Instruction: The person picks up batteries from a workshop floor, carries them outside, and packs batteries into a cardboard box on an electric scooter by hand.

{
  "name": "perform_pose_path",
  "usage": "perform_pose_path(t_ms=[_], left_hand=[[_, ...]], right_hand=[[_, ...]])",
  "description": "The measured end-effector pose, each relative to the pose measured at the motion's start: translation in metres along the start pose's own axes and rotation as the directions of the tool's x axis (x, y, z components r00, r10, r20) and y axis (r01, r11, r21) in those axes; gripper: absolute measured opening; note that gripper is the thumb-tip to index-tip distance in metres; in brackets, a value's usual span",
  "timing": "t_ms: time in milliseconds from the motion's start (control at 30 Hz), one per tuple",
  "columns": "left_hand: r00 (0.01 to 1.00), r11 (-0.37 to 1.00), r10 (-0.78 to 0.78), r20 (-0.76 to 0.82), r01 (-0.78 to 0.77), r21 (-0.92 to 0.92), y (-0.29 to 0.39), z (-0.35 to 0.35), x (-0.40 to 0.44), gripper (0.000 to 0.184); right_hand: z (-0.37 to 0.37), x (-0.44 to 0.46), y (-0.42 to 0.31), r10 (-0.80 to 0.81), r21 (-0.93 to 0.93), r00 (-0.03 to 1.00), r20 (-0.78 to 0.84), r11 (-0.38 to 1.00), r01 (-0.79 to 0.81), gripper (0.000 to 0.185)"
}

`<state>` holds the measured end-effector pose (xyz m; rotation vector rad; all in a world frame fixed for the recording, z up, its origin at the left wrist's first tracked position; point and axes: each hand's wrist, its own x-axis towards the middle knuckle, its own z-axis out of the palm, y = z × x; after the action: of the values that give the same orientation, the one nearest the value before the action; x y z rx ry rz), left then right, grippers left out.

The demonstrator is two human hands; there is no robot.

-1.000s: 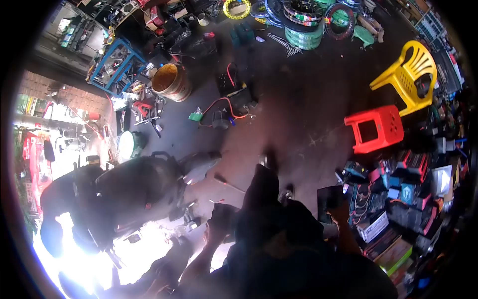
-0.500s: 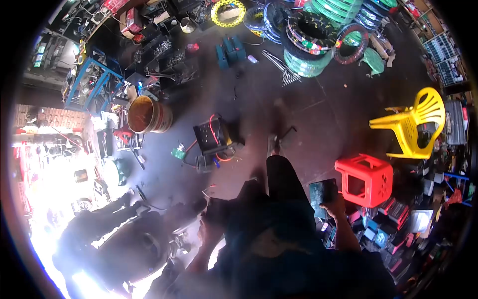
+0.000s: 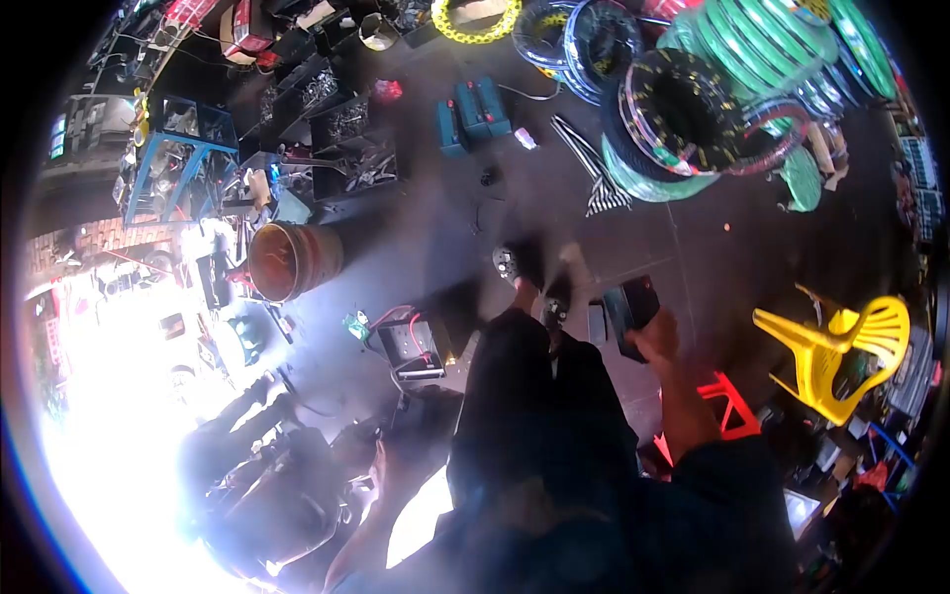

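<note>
My right hand (image 3: 657, 339) is closed on a dark box-shaped battery (image 3: 631, 309), carried out in front to the right of my legs. On the other side, my left hand (image 3: 384, 469) is wrapped round a dark blocky object (image 3: 426, 418), which is in shadow and hard to make out. Past it on the floor stands an open black box (image 3: 410, 346) with a red cable. Two teal batteries (image 3: 479, 107) sit side by side on the floor further ahead, with a small white bottle (image 3: 524, 139) beside them.
Stacked tyres (image 3: 683, 111) lie ahead on the right, beside a striped bag (image 3: 596, 168). A yellow chair (image 3: 831, 346) and a red stool (image 3: 732, 408) stand to the right. On the left are a bucket (image 3: 281, 261), a blue metal frame (image 3: 178, 163) and a dark motorcycle (image 3: 282, 510).
The view has moved forward: the teal batteries and tyres appear nearer, the chair and stool lower. My right hand has moved up and outward with its battery. My left hand still holds its object.
</note>
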<state>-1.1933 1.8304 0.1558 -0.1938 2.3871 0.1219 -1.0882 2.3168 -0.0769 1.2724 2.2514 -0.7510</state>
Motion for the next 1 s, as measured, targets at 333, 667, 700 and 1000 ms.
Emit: perform_pose_path(t_ms=[333, 667, 700, 1000], left_hand=[[0.999, 0.997, -0.008, -0.044, 0.005, -0.077, 0.142, -0.009, 0.192, 0.087], [0.999, 0.989, 0.036, -0.003, -0.036, -0.141, 0.321, 0.116, 0.454, 0.067], [0.995, 0.986, 0.0, 0.102, 0.017, -0.169, 0.365, 0.105, 0.479, 0.064], [0.981, 0.941, 0.18, -0.069, -0.192, -0.278, 0.499, 0.267, 0.639, 0.06]], right_hand=[[0.026, 0.29, -0.158, -0.13, 0.058, 0.991, -0.011, 0.99, 0.13, 0.078], [0.117, 0.536, -0.223, -0.103, -0.056, 0.991, -0.083, 0.994, 0.099, 0.084], [0.129, 0.554, -0.219, -0.097, -0.034, 0.992, -0.076, 0.995, 0.094, 0.083], [0.179, 0.584, -0.167, -0.274, 0.299, 0.958, -0.084, 0.91, 0.287, 0.078]])
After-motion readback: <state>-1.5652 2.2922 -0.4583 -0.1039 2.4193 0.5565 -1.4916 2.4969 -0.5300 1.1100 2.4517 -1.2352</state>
